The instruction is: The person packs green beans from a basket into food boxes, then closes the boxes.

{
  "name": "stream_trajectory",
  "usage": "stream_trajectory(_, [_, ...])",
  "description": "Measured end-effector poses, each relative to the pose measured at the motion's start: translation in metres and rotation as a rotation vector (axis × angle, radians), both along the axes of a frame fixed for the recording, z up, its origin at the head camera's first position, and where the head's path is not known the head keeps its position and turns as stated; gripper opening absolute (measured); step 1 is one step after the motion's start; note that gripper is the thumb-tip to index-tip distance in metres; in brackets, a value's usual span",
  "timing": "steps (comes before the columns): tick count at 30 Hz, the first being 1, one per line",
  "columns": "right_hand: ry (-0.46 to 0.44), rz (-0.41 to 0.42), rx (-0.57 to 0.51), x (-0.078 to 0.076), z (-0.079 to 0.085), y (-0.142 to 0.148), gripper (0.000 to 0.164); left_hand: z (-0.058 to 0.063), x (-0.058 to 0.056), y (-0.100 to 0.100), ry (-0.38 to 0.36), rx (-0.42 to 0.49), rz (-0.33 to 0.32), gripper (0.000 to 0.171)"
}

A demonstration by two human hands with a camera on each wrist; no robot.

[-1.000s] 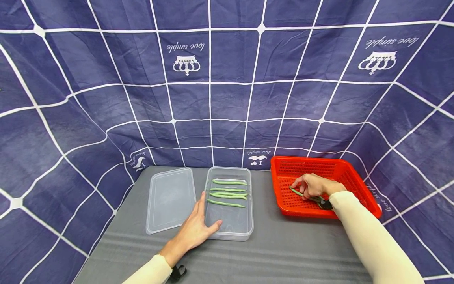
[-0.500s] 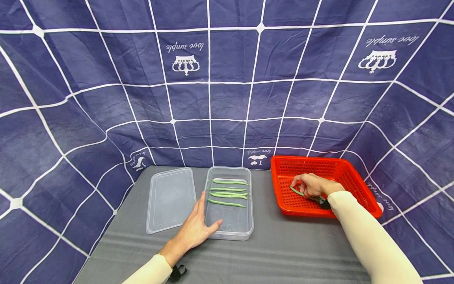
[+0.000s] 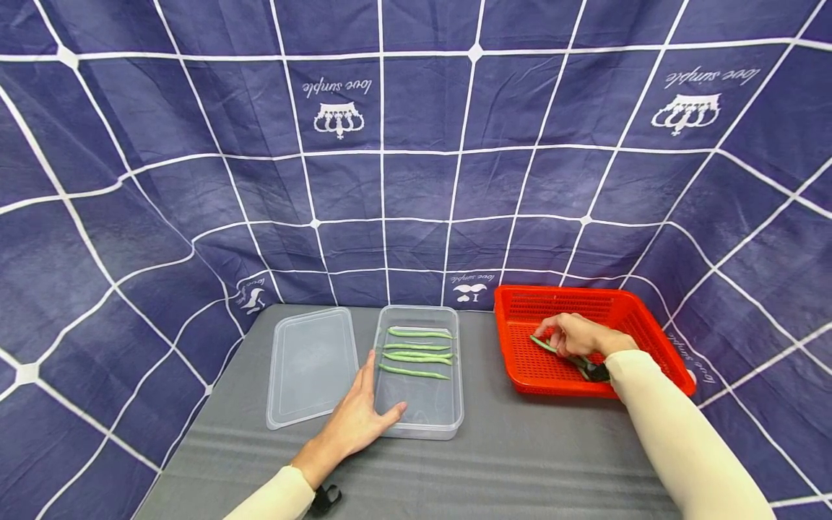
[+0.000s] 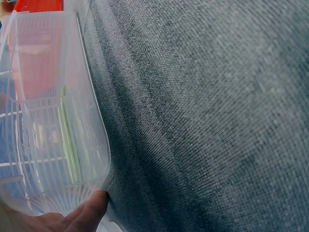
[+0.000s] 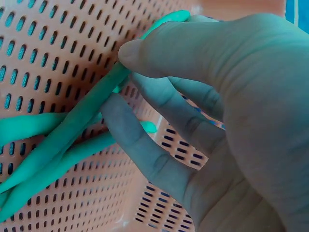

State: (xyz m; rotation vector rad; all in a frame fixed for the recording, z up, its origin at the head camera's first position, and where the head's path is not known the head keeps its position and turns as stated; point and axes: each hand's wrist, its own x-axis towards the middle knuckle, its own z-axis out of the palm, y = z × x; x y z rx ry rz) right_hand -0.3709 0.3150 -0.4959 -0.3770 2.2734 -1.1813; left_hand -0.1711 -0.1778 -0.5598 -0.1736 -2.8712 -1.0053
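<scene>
My right hand [image 3: 577,336] is inside the red perforated basket [image 3: 565,390], pinching a green bean [image 5: 79,111] between thumb and fingertips. Other green beans [image 5: 29,128] lie beneath and beside it in the right wrist view. Fingers and thumb spread, my left hand [image 3: 354,426] rests against the near left corner of the clear plastic container [image 3: 416,408]. Inside that container, several green beans [image 3: 416,373] lie crosswise, roughly parallel, in its far half. In the left wrist view, the left fingers [image 4: 94,208] touch the container's side wall.
A translucent lid [image 3: 312,368] lies flat on the grey cloth-covered table [image 3: 481,462], left of the container. Behind and at both sides hangs a blue curtain [image 3: 416,188] with white lines. A gap of table separates the container from the basket.
Within the basket, my right hand has shifted slightly, and the end of the pinched green bean sits a little higher. My left hand and the beans in the container stay put.
</scene>
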Motion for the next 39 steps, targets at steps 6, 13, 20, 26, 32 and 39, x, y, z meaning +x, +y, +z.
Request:
stream_trajectory(6, [0.312,0.190,0.195,0.002,0.010,0.003,0.073,0.002,0.001,-0.001,0.000,0.000,-0.003,0.129])
stream_trajectory(13, [0.437,0.213,0.238,0.006,0.022,0.001,0.070,0.002,0.001,0.000,-0.013,0.001,-0.004,0.126])
stream_trajectory(20, [0.498,0.212,0.228,0.010,0.025,-0.002,0.065,0.002,0.002,-0.001,-0.016,-0.004,-0.002,0.129])
stream_trajectory(26, [0.571,0.205,0.218,0.014,0.027,-0.008,0.062,0.001,0.001,-0.002,-0.017,-0.007,-0.004,0.128])
stream_trajectory(32, [0.651,0.217,0.224,0.021,0.031,-0.013,0.059,0.001,0.001,-0.002,-0.020,-0.006,-0.006,0.128])
stream_trajectory(39, [0.693,0.211,0.210,0.030,0.038,-0.020,0.059,0.000,0.000,-0.002,-0.014,-0.011,-0.007,0.128])
